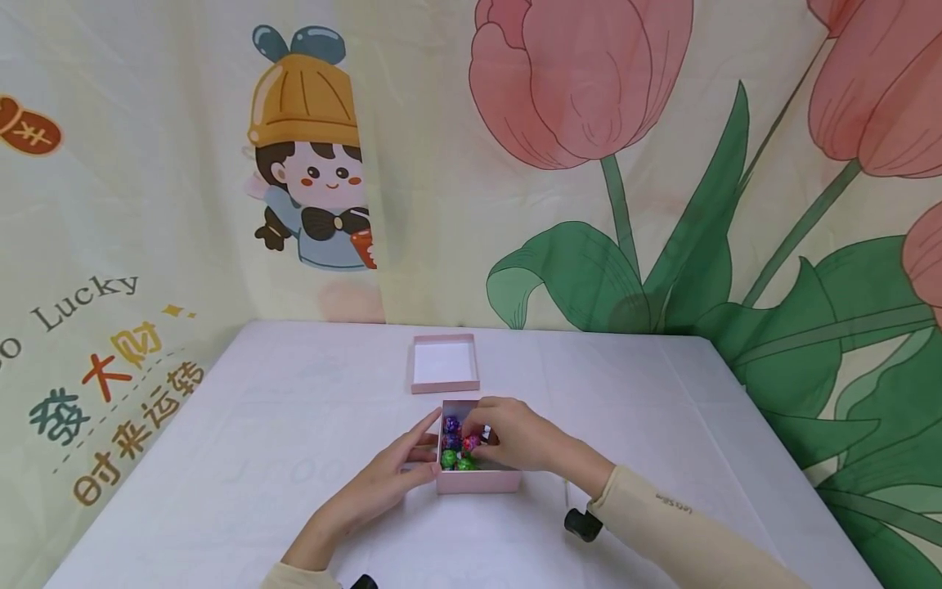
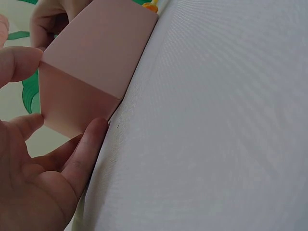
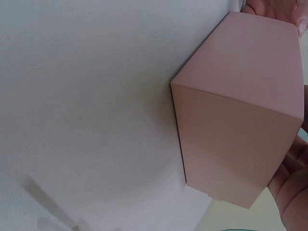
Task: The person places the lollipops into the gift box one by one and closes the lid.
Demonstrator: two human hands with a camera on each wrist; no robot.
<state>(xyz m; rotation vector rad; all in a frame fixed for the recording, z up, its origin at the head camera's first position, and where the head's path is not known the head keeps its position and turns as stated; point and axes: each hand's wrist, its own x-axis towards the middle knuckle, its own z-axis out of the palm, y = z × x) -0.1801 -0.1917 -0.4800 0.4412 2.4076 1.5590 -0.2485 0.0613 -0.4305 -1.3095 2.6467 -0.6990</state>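
An open pink box (image 1: 478,483) stands on the white-covered table, with several small, shiny patterned balls along its left part. Blue-purple balls (image 1: 452,425) lie toward the back, green balls (image 1: 448,459) toward the front. My left hand (image 1: 386,474) rests against the box's left side, thumb near the front corner and fingers spread along the wall. In the left wrist view its fingertips (image 2: 98,127) touch the box low down. Reaching over the right wall, my right hand (image 1: 518,433) has its thumb and fingers curled about a pinkish-red ball (image 1: 471,443). Its fingertips are partly hidden.
Behind the box lies a shallow pink lid (image 1: 445,387), its white inside facing up. A black wrist camera (image 1: 583,524) hangs below my right sleeve. The tabletop (image 1: 294,393) ends at a printed backdrop (image 1: 427,204) with tulips. A small orange thing (image 2: 151,6) shows beyond the box.
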